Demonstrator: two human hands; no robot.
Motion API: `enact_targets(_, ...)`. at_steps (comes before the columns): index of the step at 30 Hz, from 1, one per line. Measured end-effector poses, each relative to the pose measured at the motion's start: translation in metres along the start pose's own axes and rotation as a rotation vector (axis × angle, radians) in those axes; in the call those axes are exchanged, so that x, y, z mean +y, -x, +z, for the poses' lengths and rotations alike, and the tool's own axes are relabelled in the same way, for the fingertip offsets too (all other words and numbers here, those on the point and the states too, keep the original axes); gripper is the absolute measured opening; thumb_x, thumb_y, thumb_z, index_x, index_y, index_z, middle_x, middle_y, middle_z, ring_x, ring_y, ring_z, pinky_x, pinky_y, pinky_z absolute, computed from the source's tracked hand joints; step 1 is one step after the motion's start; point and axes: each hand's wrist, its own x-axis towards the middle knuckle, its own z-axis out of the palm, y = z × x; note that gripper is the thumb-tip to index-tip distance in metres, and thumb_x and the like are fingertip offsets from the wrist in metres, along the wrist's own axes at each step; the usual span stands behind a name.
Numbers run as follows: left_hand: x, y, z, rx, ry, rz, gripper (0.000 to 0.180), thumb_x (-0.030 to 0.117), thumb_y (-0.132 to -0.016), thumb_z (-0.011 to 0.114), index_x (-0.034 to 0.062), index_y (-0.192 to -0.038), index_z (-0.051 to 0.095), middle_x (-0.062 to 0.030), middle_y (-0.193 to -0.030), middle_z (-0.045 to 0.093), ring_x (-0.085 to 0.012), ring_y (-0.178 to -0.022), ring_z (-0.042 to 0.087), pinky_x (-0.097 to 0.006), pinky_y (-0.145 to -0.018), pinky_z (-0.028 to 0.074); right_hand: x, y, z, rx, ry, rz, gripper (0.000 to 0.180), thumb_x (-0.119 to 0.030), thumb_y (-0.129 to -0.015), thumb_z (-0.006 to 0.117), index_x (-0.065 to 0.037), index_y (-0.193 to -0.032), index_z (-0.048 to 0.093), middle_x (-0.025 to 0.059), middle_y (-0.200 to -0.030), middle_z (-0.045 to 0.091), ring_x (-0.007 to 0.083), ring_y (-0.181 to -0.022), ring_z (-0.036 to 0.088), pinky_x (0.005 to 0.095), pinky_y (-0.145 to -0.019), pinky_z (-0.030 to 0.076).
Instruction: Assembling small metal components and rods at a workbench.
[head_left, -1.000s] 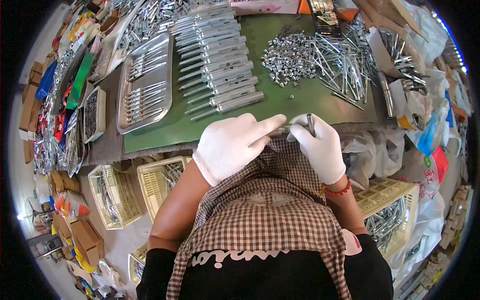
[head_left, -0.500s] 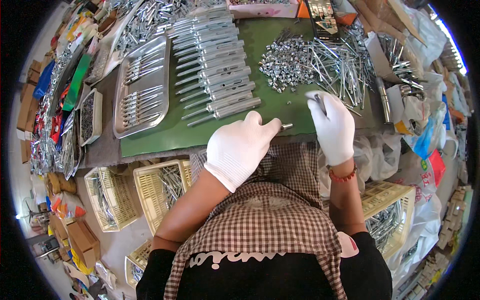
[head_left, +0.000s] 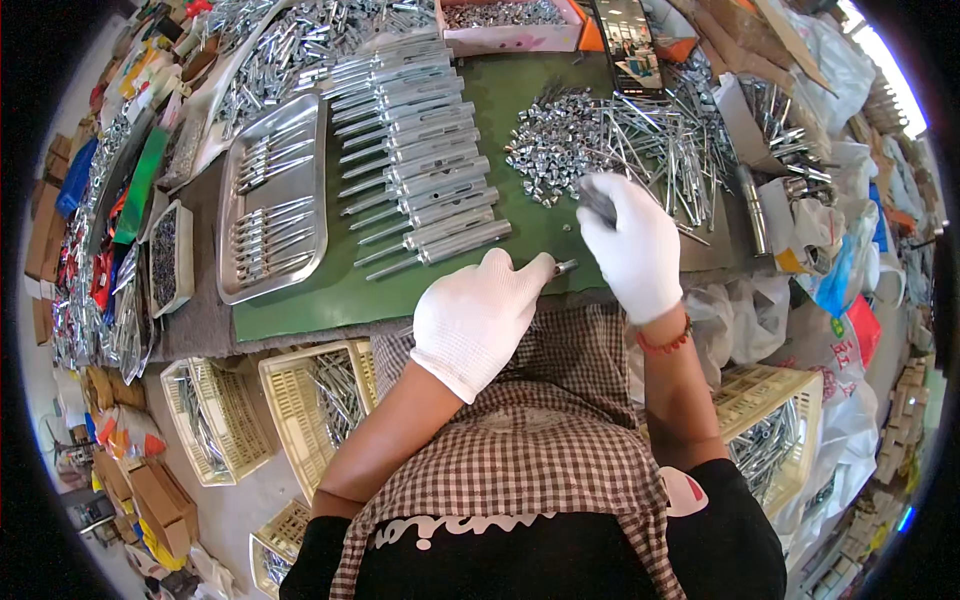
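Left hand (head_left: 478,318), white-gloved, sits low at the near edge of the green mat (head_left: 300,305), curled around a short metal pin (head_left: 565,267) whose tip pokes out past the fingertips, pointing right and a touch away from the body. So that hand is closed on the pin, long axis running roughly left to right.

Right hand (head_left: 634,244), gloved too, is up over the mat, farther from the body than the left, fingers bent down around something dark and small at their tips; whether it grips a part or only pinches at one I can't tell, it's blurred. It hovers right at the near fringe of the heap of small silver fittings (head_left: 570,150), with the loose thin rods (head_left: 665,150) fanned out just beyond and to its right. The right hand is clearly the nearer one to that heap; the pin's exposed tip lies between the two hands, below and left of the right glove.

Off to the left, a neat row of assembled metal tubes (head_left: 425,160) lies slanted, thin ends toward the near left, and beyond it a steel tray (head_left: 272,205) holds more of them. Yellow plastic baskets (head_left: 320,395) of parts sit under the table edge by the checked apron (head_left: 520,450).
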Motion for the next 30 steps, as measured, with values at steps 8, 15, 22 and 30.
enact_targets(8,-0.001,0.000,0.004,0.053,0.036,-0.011,0.020,0.021,-0.091,0.059,0.0222,-0.110,0.066,-0.0068,-0.076,0.056,-0.0282,-0.060,0.062,-0.041,-0.052,0.049,-0.018,0.036,-0.001,-0.045,-0.099,-0.060,0.015,-0.010,-0.082,0.073,-0.008,-0.095,0.070,0.0101,-0.090,0.069,0.0293,-0.078,0.068,0.0366,-0.068,0.054)
enact_targets(15,-0.002,0.000,0.004,0.041,0.036,-0.019,0.021,0.021,-0.091,0.061,0.0222,-0.111,0.067,-0.0066,-0.077,0.056,-0.0277,-0.060,0.062,-0.041,-0.052,0.049,-0.017,0.040,-0.004,-0.103,0.032,-0.069,0.011,-0.013,-0.082,0.072,-0.009,-0.092,0.068,0.0090,-0.089,0.067,0.0309,-0.076,0.066,0.0373,-0.065,0.053)
enact_targets(22,-0.003,-0.002,0.001,0.020,0.052,-0.015,0.021,0.022,-0.092,0.059,0.0221,-0.112,0.065,-0.0078,-0.077,0.056,-0.0287,-0.061,0.062,-0.041,-0.052,0.049,-0.006,0.030,-0.020,-0.066,-0.111,-0.121,0.011,-0.005,-0.081,0.072,-0.003,-0.091,0.072,0.0105,-0.089,0.070,0.0227,-0.076,0.067,0.0308,-0.069,0.053)
enact_targets(30,-0.002,-0.002,0.002,0.017,0.043,-0.009,0.021,0.021,-0.091,0.059,0.0227,-0.112,0.064,-0.0079,-0.076,0.056,-0.0289,-0.060,0.061,-0.042,-0.052,0.049,0.000,0.008,-0.012,-0.061,0.008,-0.091,0.014,-0.014,-0.082,0.071,-0.009,-0.096,0.072,0.0084,-0.089,0.068,0.0269,-0.078,0.067,0.0349,-0.069,0.053)
